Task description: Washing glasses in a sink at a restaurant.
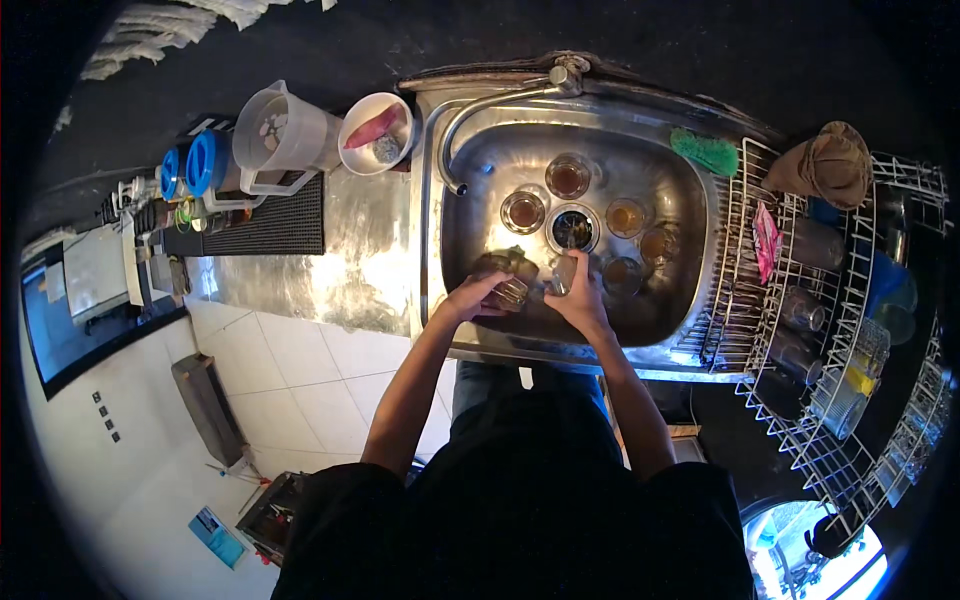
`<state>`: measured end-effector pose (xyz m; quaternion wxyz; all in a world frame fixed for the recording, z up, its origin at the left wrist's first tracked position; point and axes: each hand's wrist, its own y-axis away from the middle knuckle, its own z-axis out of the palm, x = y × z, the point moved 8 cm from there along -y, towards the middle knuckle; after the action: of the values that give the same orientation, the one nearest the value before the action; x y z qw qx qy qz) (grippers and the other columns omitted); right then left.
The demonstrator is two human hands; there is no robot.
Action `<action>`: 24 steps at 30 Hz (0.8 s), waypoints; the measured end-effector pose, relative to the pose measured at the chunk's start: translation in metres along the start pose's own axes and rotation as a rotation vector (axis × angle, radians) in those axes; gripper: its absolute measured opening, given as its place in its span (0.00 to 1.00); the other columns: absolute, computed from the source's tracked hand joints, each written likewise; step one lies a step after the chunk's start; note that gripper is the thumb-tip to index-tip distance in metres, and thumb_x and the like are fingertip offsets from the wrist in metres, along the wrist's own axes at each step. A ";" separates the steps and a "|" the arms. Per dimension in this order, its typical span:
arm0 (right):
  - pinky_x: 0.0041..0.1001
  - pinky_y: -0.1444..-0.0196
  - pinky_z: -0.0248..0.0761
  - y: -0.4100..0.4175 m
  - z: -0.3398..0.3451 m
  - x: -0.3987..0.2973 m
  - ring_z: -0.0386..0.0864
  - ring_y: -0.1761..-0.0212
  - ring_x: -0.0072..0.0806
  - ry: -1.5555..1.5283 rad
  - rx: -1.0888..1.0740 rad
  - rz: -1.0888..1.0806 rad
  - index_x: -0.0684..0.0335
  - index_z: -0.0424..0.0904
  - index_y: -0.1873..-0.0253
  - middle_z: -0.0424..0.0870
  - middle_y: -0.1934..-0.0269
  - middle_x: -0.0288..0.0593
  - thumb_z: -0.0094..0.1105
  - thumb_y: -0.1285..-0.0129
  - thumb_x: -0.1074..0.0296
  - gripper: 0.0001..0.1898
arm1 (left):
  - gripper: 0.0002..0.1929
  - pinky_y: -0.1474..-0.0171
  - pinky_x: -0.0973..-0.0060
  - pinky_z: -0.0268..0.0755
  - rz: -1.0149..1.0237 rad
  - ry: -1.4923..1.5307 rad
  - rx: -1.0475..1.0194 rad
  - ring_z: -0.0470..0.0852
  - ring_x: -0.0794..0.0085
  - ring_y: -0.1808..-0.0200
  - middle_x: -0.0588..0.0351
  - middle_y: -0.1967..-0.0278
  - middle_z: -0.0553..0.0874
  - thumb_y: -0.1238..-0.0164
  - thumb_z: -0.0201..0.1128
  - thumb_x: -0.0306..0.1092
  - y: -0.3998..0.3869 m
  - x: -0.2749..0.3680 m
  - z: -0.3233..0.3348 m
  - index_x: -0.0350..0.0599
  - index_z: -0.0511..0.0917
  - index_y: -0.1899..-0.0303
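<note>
Both of my hands are low inside a stainless steel sink (480,161). My left hand (476,298) grips a clear drinking glass (513,295), which is tilted. A second clear glass (561,276) is in my right hand (581,300), just below the round drain (572,229). Around the drain stand several glasses with brownish contents: one glass (568,176) at the back, one glass (523,213) to the left, and one glass (624,217) to the right. Another glass (622,276) is near my right hand. Dark blurred shapes beside my left hand are hard to make out.
A curved faucet (501,97) reaches over the sink's left side. Right of it, a green scrubbing pad (705,152) lies on the rim beside a wire dish rack (750,247) holding glasses. Leftward stand a white bowl (376,135) with scrubbers and a plastic pitcher (279,139).
</note>
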<state>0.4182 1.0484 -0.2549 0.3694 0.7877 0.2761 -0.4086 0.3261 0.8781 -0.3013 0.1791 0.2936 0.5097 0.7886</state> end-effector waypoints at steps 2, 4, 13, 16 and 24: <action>0.38 0.49 0.65 0.000 0.005 0.004 0.70 0.50 0.49 0.144 -0.030 0.029 0.61 0.60 0.44 0.72 0.53 0.56 0.67 0.60 0.65 0.35 | 0.24 0.54 0.66 0.75 -0.093 -0.022 -0.034 0.81 0.64 0.59 0.50 0.59 0.81 0.44 0.60 0.52 0.003 -0.006 0.003 0.44 0.72 0.53; 0.38 0.48 0.65 -0.002 0.006 0.005 0.70 0.49 0.50 0.221 -0.039 0.036 0.62 0.59 0.44 0.71 0.52 0.57 0.67 0.60 0.65 0.36 | 0.25 0.55 0.65 0.76 -0.189 -0.021 -0.074 0.81 0.63 0.59 0.49 0.61 0.81 0.47 0.62 0.53 0.014 -0.005 0.015 0.44 0.73 0.54; 0.38 0.48 0.66 0.004 0.003 -0.017 0.70 0.49 0.49 0.282 0.012 -0.098 0.63 0.64 0.49 0.70 0.52 0.53 0.68 0.58 0.63 0.30 | 0.25 0.61 0.70 0.77 0.462 -0.162 0.162 0.82 0.64 0.64 0.47 0.65 0.80 0.53 0.68 0.46 0.013 0.028 -0.012 0.41 0.72 0.56; 0.37 0.54 0.68 0.000 -0.001 -0.015 0.73 0.54 0.46 0.274 0.061 -0.235 0.62 0.66 0.51 0.72 0.54 0.50 0.69 0.57 0.64 0.27 | 0.28 0.59 0.68 0.73 0.814 -0.748 0.497 0.80 0.58 0.62 0.45 0.63 0.78 0.58 0.71 0.37 0.056 0.072 0.013 0.39 0.71 0.53; 0.40 0.43 0.60 0.003 0.010 -0.013 0.63 0.43 0.50 0.230 -0.052 -0.216 0.59 0.60 0.42 0.66 0.46 0.51 0.67 0.63 0.75 0.38 | 0.37 0.53 0.71 0.71 1.031 -0.614 0.506 0.78 0.61 0.55 0.47 0.57 0.75 0.62 0.74 0.30 0.089 0.084 0.017 0.38 0.63 0.46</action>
<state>0.4094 1.0375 -0.2468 0.3095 0.7853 0.4099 -0.3456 0.2745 0.9022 -0.1913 -0.1596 0.7456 0.3991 0.5092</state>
